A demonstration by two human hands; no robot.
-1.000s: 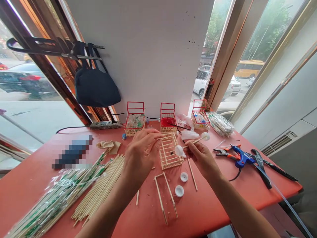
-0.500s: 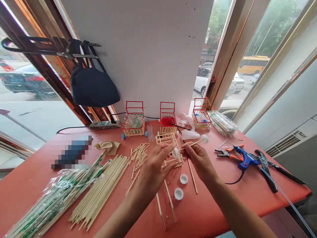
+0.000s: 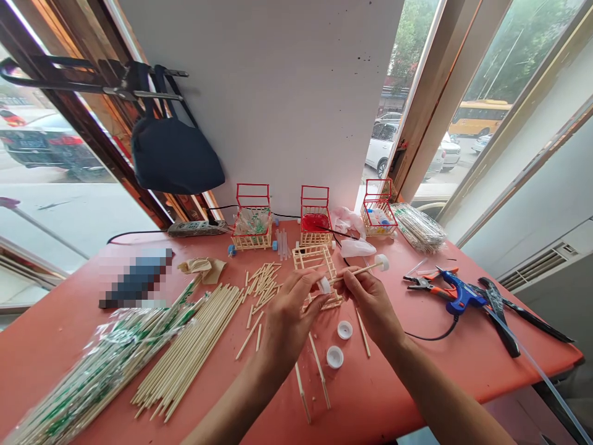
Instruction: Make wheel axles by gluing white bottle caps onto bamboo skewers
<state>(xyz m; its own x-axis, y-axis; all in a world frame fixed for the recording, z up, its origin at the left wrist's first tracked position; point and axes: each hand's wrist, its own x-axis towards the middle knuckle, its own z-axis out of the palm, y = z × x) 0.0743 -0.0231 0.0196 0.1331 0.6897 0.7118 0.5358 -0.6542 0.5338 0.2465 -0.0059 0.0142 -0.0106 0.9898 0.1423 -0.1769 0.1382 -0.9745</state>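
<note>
Between the thumb and fingers of my left hand is a white bottle cap. My right hand pinches a thin wooden stick, which has another white cap on its far right end. The stick's left end points at the cap in my left hand; whether they touch I cannot make out. Just behind my hands lies a small stick frame, partly hidden by them. Two loose white caps, one nearer and one farther, rest on the red table.
Small red-trimmed stick carts stand along the wall. To the left lie long sticks, bagged sticks and short cut pieces. A blue glue gun and pliers are on the right, their cord reaching toward my right forearm.
The cap in my left hand and the stick's left end have come closer together. The cap is turned more edge-on. The whole view has shifted slightly.
</note>
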